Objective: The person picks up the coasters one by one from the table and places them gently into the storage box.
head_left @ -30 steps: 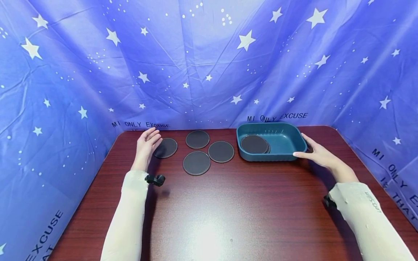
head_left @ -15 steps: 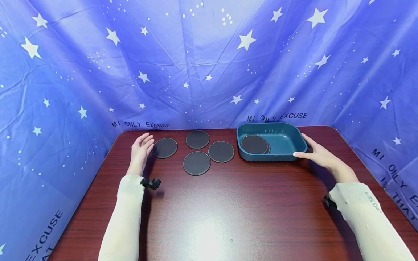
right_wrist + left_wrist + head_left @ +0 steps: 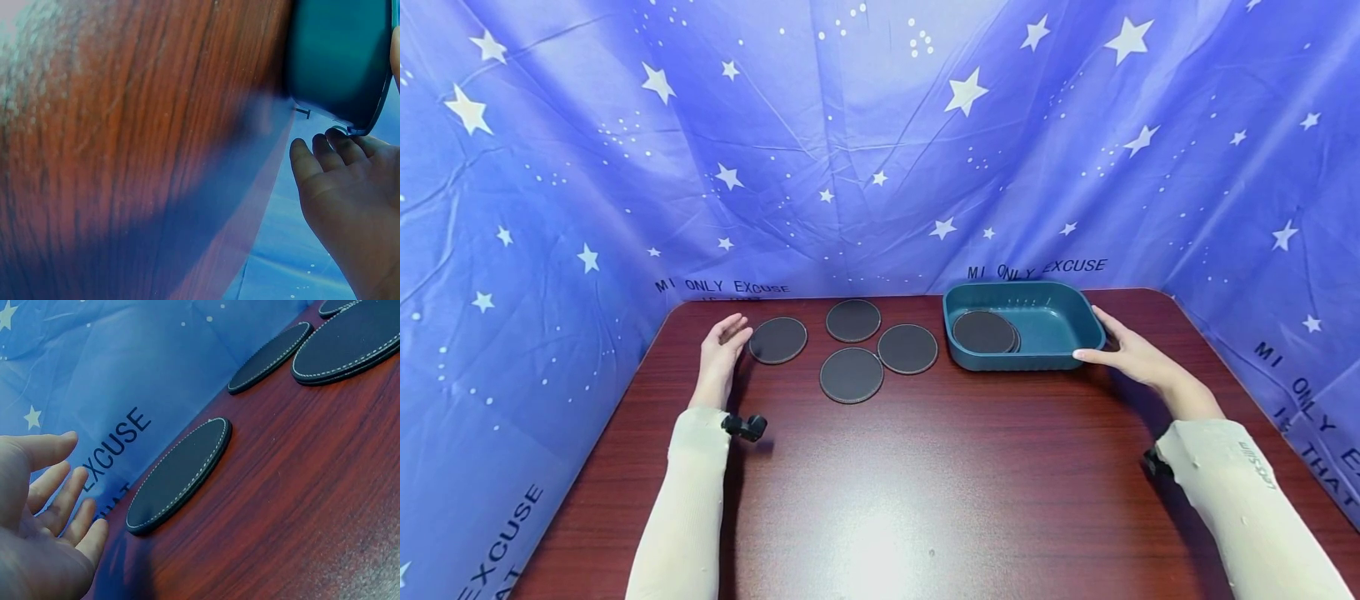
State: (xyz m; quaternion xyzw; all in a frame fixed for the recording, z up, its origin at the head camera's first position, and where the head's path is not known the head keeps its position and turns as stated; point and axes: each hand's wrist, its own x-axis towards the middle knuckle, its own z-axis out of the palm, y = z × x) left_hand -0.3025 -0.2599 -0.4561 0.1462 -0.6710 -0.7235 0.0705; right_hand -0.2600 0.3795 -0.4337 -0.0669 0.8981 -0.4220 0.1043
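Note:
My left hand (image 3: 718,362) hovers just left of a round black coaster (image 3: 778,341) with pale edge stitching, its fingers loosely spread and holding nothing. In the left wrist view the palm (image 3: 44,562) faces that same coaster (image 3: 181,475) across a small gap. Three more coasters lie to its right: one at the back (image 3: 853,322), one at the front (image 3: 852,375) and one on the right (image 3: 907,348). A teal plastic basin (image 3: 1011,362) contains a small stack of coasters (image 3: 983,332) at its left end. My right hand (image 3: 1131,354) grips the basin's right end, thumb on the near rim.
The dark red wooden table (image 3: 940,467) carries everything. Close behind it hangs a blue star-patterned cloth (image 3: 880,225), which also runs along both sides. A small black camera (image 3: 747,427) is strapped to the left wrist.
My left hand has moved left and slightly back toward me, off the leftmost coaster it partly overlapped. The right hand, basin and coasters have stayed in place.

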